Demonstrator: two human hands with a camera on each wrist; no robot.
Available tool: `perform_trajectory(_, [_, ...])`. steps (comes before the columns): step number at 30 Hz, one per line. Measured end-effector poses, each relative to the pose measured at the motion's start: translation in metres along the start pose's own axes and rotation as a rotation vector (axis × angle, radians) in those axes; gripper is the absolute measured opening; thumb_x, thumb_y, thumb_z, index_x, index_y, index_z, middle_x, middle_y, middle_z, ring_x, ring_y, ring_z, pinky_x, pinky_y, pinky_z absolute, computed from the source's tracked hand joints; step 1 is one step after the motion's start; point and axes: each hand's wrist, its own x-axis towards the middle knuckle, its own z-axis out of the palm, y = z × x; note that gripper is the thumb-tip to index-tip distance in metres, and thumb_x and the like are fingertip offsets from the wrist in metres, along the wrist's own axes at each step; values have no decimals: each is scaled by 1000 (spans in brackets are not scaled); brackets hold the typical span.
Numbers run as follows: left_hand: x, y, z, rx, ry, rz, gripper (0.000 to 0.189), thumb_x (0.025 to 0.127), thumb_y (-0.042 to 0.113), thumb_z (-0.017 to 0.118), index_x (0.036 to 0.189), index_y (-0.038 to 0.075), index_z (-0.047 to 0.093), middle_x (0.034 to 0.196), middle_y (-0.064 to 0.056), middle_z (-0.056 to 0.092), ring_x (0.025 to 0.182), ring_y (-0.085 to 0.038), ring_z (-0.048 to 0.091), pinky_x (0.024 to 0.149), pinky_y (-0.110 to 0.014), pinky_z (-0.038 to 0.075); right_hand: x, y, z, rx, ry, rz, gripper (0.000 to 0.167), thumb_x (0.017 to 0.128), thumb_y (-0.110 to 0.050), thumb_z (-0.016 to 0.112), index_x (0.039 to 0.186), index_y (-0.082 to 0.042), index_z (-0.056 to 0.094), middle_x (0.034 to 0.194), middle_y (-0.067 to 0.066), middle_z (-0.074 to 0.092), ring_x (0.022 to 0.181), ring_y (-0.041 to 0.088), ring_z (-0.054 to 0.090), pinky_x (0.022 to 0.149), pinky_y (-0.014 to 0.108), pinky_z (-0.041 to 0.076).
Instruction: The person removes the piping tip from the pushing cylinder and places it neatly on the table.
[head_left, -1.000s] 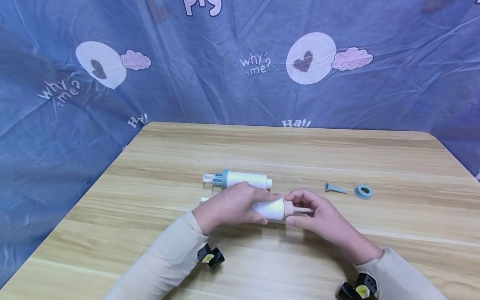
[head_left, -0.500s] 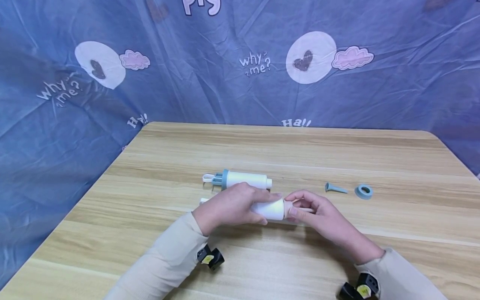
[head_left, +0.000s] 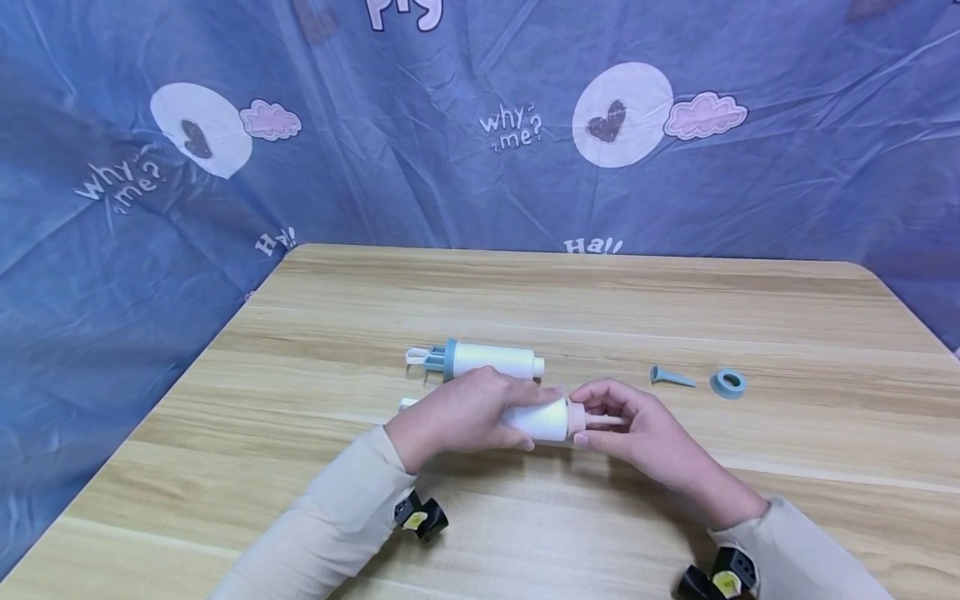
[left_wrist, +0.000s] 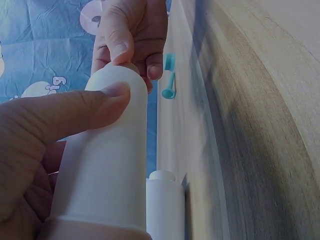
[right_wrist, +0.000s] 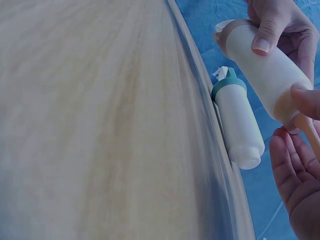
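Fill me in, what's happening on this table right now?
A person holds a white syringe-like tube just above the wooden table. The left hand grips its barrel; the right hand pinches the peach collar and thin nozzle at its tip. A second tube with a blue-green cap lies behind the hands. A loose blue nozzle and blue ring lie to the right, untouched.

1. Head view: bright, even light; soft shadows under the forearms on the table (head_left: 675,308).
2. Wrist views: dimmer, the table surface smeared and curved at the edges.
3. Nearest fingers (left_wrist: 75,112) out of focus.
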Motion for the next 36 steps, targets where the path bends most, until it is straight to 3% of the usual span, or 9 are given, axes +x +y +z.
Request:
perform_trajectory(4, [-1,0,1,7,6,12,60,74,27,77,129,14,56,124,-3,60,108,-18,60,91,-26,46,0,1,0,-33,11,-3,37,76,-9,74,109,-4,57,105,13,62,92,11,61,77,27,52])
perform_trajectory(12, [-1,0,1,0,14,17,60,73,26,78,128,13,57,123,-3,61,107,-18,60,91,-25,46,1,2,0,31,-25,17,39,77,-7,73,111,0,55,108,19,61,92,11,63,76,28,54])
perform_trajectory(18, [-1,0,1,-6,16,20,61,73,26,77,128,13,56,122,-4,62,104,-18,61,90,-25,47,0,2,0,26,-43,21,39,78,-9,72,112,0,55,102,17,63,87,13,63,75,27,53])
perform_trajectory(23, [-1,0,1,-6,11,13,61,73,27,77,129,14,56,122,-5,62,104,-18,61,90,-25,47,0,1,0,31,-66,19,34,85,-11,65,115,0,53,100,17,63,86,14,63,74,27,53])
perform_trajectory(27, [0,0,2,0,8,16,61,74,27,77,129,13,56,122,-5,62,105,-17,61,90,-25,46,0,1,-1,54,-65,32,30,89,-11,60,115,1,52,99,18,62,85,14,63,72,29,53])
perform_trajectory(36, [1,1,1,0,-2,11,59,75,28,76,129,15,56,121,-2,63,103,-14,61,87,-25,47,0,1,0,63,-35,39,31,87,-10,63,113,2,53,98,18,63,84,14,63,72,28,53])
